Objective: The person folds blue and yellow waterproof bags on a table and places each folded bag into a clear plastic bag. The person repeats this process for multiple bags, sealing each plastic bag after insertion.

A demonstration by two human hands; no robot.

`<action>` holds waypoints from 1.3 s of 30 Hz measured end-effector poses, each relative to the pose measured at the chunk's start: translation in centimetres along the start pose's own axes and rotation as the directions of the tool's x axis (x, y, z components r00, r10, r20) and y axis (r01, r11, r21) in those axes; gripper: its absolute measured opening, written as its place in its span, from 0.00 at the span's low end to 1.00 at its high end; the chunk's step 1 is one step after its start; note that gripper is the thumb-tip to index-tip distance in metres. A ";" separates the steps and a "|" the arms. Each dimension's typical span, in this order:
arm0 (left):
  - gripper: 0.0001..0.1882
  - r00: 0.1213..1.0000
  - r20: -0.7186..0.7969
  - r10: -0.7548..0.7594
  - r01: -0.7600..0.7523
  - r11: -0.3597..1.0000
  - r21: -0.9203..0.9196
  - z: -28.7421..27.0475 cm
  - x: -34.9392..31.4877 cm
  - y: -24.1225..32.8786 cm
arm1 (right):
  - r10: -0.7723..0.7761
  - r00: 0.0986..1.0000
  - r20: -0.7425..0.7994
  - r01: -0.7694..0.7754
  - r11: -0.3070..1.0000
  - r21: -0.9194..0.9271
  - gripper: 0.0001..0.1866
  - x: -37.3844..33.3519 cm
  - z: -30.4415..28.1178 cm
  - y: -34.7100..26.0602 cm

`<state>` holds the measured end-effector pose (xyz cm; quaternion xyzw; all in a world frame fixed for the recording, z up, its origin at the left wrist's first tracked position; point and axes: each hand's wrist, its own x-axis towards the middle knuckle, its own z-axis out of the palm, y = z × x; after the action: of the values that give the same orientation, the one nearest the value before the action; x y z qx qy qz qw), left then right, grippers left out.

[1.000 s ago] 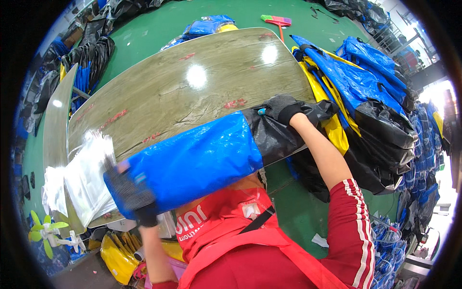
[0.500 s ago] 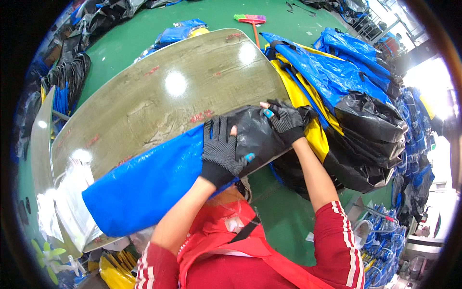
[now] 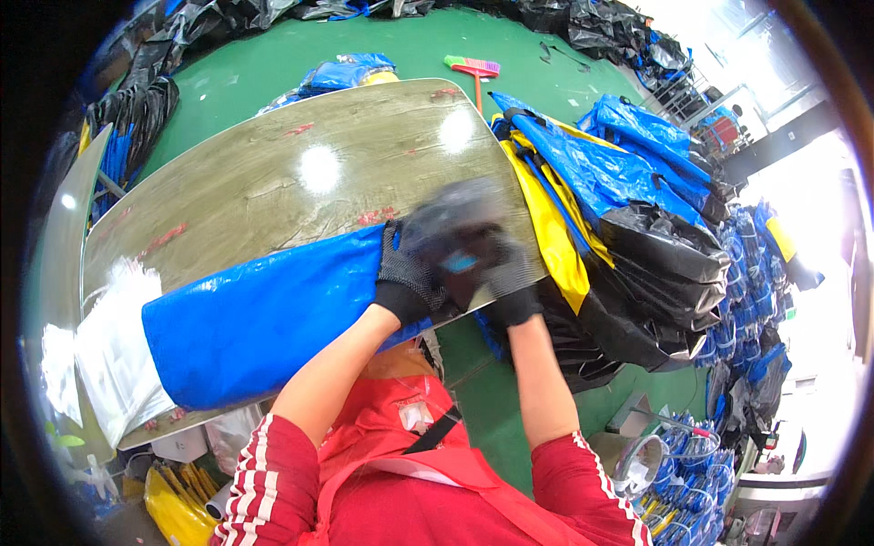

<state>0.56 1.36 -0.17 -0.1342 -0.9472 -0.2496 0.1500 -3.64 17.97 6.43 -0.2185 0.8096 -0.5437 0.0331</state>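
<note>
A folded blue and black plastic sheet (image 3: 264, 314) lies along the near edge of the table (image 3: 228, 205). My left hand (image 3: 410, 282), in a dark knit glove, rests on it where blue meets black; one finger shows stretched out, the others are partly covered by the black part. My right hand (image 3: 512, 278), gloved alike, is smeared by motion. It grips the black end (image 3: 460, 214), which is raised and folding over toward my left hand. Blue shows at a fingertip between the hands.
Right of the table hangs a thick pile of blue, yellow and black sheets (image 3: 628, 218). Clear plastic bags (image 3: 118, 355) lie at the table's left end. A broom (image 3: 475, 71) is on the green floor (image 3: 273, 64) beyond. Bundled blue goods (image 3: 678, 473) stand at lower right.
My right hand has moved left and nearer to me, bringing the black end up and over toward my left hand. The left hand stays by the blue-black border. The view has shifted slightly.
</note>
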 end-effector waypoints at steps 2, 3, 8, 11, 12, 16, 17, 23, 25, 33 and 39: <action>0.36 0.945 0.311 0.097 -0.034 0.979 -0.203 -2.2 -1.2 1.1 | -0.431 0.863 0.265 0.505 0.719 -0.477 0.31 0.0 3.4 -2.3; 0.34 0.905 0.425 0.014 0.090 0.971 -0.223 -4.0 -1.7 1.8 | -0.405 0.888 0.216 0.459 0.771 -0.441 0.33 0.3 4.4 -3.3; 0.28 0.862 0.489 -0.129 0.122 0.991 0.048 -14.8 -7.2 3.8 | -0.569 0.779 0.263 0.626 0.685 -0.372 0.38 -1.4 9.2 -5.6; 0.26 0.971 0.117 -0.210 0.172 0.947 0.272 -16.4 -8.0 1.7 | -0.473 0.765 0.436 0.632 0.678 -0.374 0.34 -1.7 9.6 -5.6; 0.25 0.963 0.038 -0.266 0.250 0.937 0.244 -16.0 -8.2 0.6 | -0.416 0.812 0.410 0.546 0.790 -0.280 0.32 -1.6 9.7 -5.3; 0.29 0.976 0.013 -0.215 0.211 0.966 0.148 -11.6 -10.2 -2.7 | -0.205 0.941 0.270 0.304 0.864 -0.402 0.31 1.4 10.2 -4.0; 0.30 0.977 0.001 -0.212 0.209 0.965 0.157 -10.5 -10.7 -3.4 | -0.318 0.885 0.340 0.465 0.574 -0.674 0.32 2.4 10.9 -3.7; 0.31 0.975 0.031 -0.220 0.214 0.967 0.135 -8.2 -10.9 -4.8 | -0.177 0.947 0.269 0.321 0.596 -0.736 0.41 1.5 16.3 -2.5; 0.30 0.993 0.055 -0.101 0.095 0.990 0.105 -10.5 -11.7 -5.3 | -0.282 0.882 0.377 0.464 0.662 -0.588 0.42 0.1 17.6 -3.1; 0.38 0.733 -0.487 -0.474 0.663 0.337 0.669 -22.8 -30.9 -14.3 | -0.111 0.915 0.389 0.401 0.373 -0.837 0.37 -1.7 20.5 -6.9; 0.38 0.220 -0.222 -0.950 0.814 0.304 -0.494 -18.2 -39.9 -11.8 | -0.291 0.821 0.491 0.556 0.602 -0.572 0.26 -5.3 27.0 -6.9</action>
<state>37.29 -25.06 -4.17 0.4814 -0.7339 -0.4410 0.1876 11.16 -5.53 0.66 -0.4958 0.8556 -0.1429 -0.0408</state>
